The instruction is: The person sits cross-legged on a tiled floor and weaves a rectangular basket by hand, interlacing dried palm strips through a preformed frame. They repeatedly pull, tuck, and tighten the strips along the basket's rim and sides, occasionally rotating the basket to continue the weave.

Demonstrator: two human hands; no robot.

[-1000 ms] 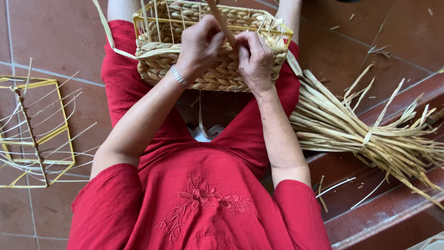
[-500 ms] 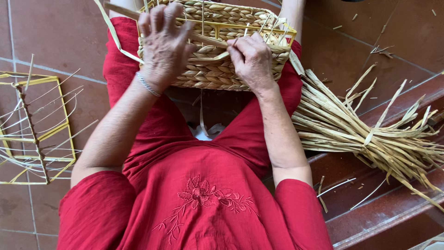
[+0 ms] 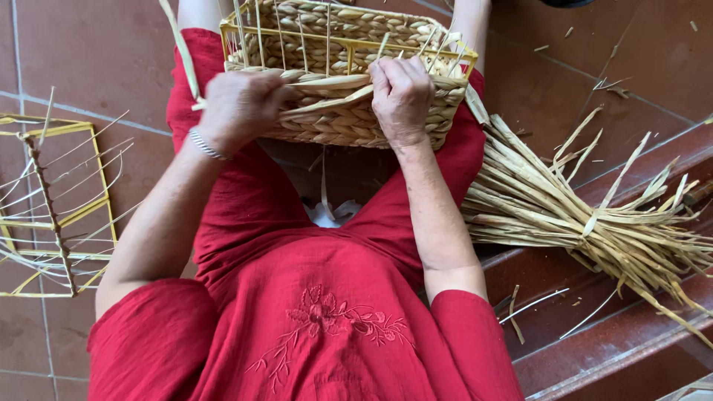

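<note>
2 hands, left hand & right hand, grip strand at basket rim, probably taut.

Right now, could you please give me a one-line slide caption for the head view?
Both hands, left and right, weave a straw strip into a basket on the lap, a straw bundle beside.

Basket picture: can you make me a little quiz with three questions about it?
1. True or false: both hands touch the basket.
2. What lies tied in a bundle beside the right arm? A) straw B) rope C) cloth
3. Which wrist wears a bracelet?

Key:
1. True: the left hand and right hand grip a strand at its woven side.
2. A, straw.
3. The left.
</note>
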